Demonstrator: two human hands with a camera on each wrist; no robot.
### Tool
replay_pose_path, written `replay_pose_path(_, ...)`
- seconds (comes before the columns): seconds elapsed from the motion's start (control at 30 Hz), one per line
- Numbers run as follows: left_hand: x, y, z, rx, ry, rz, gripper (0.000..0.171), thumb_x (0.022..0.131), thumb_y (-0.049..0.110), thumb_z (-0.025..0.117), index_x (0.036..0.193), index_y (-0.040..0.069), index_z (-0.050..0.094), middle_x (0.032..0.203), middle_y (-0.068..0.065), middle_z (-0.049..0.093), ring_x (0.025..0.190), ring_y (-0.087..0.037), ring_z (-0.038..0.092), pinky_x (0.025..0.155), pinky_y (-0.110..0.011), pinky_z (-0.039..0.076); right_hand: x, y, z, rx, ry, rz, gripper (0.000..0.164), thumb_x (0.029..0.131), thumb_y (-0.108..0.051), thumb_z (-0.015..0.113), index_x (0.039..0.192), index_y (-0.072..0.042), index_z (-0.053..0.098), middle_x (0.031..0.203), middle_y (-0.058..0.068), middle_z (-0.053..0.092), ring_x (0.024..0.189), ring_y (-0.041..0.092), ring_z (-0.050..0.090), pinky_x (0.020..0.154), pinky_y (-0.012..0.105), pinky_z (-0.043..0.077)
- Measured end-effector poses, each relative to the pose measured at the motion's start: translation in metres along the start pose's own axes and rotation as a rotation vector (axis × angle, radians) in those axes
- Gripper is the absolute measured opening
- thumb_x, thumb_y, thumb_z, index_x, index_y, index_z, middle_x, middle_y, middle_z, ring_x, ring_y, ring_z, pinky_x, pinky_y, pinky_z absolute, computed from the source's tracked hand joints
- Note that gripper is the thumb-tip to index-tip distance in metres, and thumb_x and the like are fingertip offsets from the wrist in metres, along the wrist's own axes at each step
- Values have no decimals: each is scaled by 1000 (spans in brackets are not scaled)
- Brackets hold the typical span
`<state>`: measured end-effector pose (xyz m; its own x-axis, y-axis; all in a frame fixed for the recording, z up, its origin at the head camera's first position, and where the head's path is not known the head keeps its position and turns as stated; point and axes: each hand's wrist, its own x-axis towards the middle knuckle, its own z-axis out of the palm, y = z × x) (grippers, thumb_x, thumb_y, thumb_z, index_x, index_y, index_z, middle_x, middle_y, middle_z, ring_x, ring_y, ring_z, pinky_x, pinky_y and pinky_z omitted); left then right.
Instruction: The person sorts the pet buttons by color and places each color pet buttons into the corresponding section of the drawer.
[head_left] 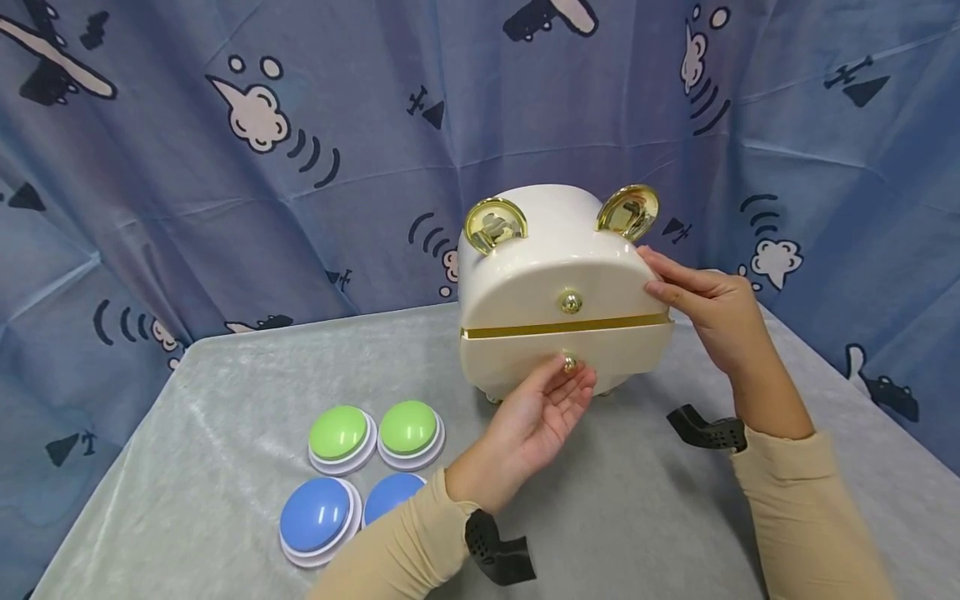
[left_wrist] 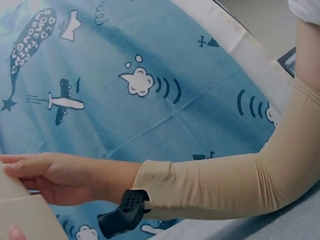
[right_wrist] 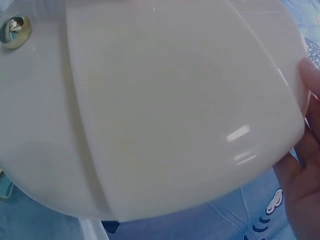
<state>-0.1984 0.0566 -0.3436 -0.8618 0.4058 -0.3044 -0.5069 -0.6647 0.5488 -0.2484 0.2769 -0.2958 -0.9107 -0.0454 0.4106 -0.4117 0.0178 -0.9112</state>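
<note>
A glossy white rounded box [head_left: 525, 287] has two gold ears on top and two drawers, one above the other. My left hand [head_left: 528, 421], palm upward, holds the gold knob [head_left: 570, 362] of the lower drawer [head_left: 622, 350] between thumb and fingers. This drawer stands slightly out, showing a gold strip along its top edge. My right hand [head_left: 712, 312] rests on the box's right side, its fingers and thumb extended against the curved edge. In the right wrist view, the drawer front [right_wrist: 185, 110] fills the middle, with the upper knob [right_wrist: 15, 32] at its left.
Left of the box lie two green domed buttons [head_left: 337, 432] and two blue ones [head_left: 315, 514] on white bases. My left sleeve partly covers one blue button. A grey cloth covers the table [head_left: 225, 417]. A blue patterned curtain [head_left: 375, 125] hangs behind and along both sides.
</note>
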Motion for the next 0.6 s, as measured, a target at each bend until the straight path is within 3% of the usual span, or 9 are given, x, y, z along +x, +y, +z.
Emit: replay_pose_path(0.6, -7, -2, 5, -30, 13, -18, 17, 100, 17, 52, 88, 8, 58, 92, -4, 61, 87, -10, 61, 81, -18, 56, 1, 2, -4, -31, -35, -41, 39, 92, 0, 67, 130, -3, 62, 126, -13, 68, 121, -5, 60, 94, 7, 48)
